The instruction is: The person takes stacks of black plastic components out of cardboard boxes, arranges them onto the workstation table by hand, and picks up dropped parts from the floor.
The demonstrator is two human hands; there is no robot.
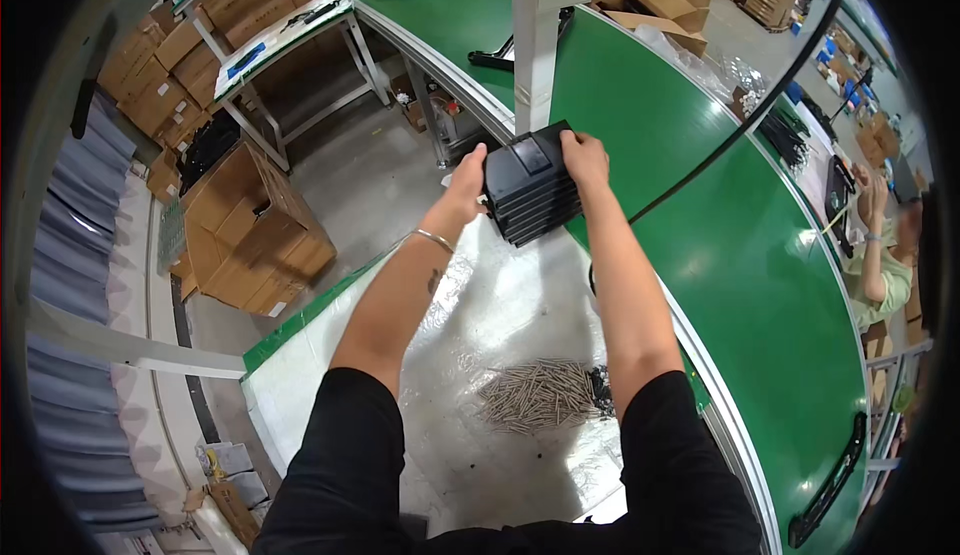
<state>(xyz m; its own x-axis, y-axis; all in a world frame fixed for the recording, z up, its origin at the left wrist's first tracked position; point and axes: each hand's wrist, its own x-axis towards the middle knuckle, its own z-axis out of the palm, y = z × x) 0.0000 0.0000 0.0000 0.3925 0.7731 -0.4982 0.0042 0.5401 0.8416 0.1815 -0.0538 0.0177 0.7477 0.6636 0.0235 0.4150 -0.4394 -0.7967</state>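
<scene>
Both my arms reach forward to a stack of several flat black plastic parts (535, 190) at the far end of the work table (450, 475). My left hand (467, 180) is closed against the stack's left side, thumb near its top edge. On the right, my right hand (587, 160) grips the upper right corner with its fingers folded over it. The stack sits beside a white upright post, near the green conveyor's edge. Between my forearms, a pile of metal screws or pins (538, 395) lies on the table's plastic-covered top, with small black pieces at its right side.
A green conveyor belt (720, 225) curves along the right, carrying black curved parts (830, 480). The white post (535, 45) rises behind the stack, and a black cable (740, 130) crosses the right side. Cardboard boxes (250, 230) stand at left. A co-worker (880, 265) is at far right.
</scene>
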